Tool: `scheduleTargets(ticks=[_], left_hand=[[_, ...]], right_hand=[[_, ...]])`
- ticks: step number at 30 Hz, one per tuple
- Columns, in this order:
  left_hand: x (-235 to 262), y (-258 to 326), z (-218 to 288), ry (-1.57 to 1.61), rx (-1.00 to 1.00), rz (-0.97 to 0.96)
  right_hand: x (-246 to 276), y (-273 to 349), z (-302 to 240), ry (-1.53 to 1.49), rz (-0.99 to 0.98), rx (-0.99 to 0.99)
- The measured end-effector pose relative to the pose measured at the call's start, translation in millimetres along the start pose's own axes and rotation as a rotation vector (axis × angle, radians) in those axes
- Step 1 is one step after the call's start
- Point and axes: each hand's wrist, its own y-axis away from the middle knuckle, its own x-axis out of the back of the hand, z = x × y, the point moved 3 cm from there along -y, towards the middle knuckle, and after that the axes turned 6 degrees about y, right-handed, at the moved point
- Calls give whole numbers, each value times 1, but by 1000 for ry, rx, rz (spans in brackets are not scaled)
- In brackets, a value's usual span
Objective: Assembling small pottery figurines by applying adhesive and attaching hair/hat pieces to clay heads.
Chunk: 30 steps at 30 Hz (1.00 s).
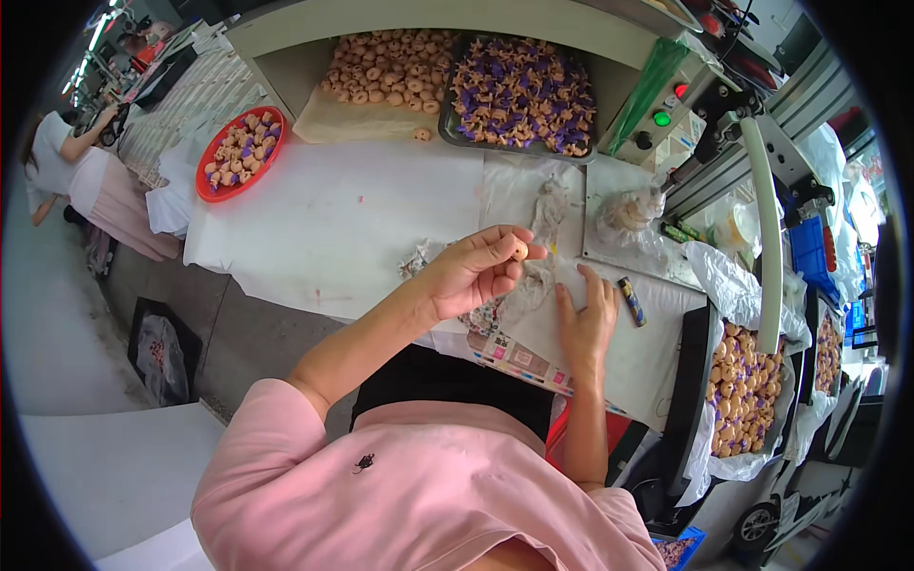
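While our left hand [471, 271] pinches a tan bead [520, 250] above the cloth [333, 219] and our right hand [586, 319] lies flat and open, we risk the bead slipping and rolling off the table edge.

- Bright, even overhead light; ceiling strip lamps [98, 29] glow at upper left.
- White table cover [352, 219] nearly blown out, shadows faint and soft.
- Fisheye bends straight edges; black vignette rings the corners.
- Centre sharp, rim slightly soft.
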Motion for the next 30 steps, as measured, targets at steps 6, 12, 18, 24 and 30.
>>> scheduleTargets(ticks=[6, 12, 18, 24, 30], left_hand=[[5, 12, -20, 50, -44, 141], [6, 10, -37, -36, -36, 101], [12, 10, -44, -104, -25, 133], [14, 12, -41, -103, -22, 118], [13, 13, -41, -97, -13, 110]], right_hand=[[29, 8, -3, -795, 59, -229], [52, 23, -4, -936, 61, -304], [62, 28, -17, -729, 247, -11], [63, 29, -23, -573, 244, 30], [65, 32, -27, -508, 254, 85]])
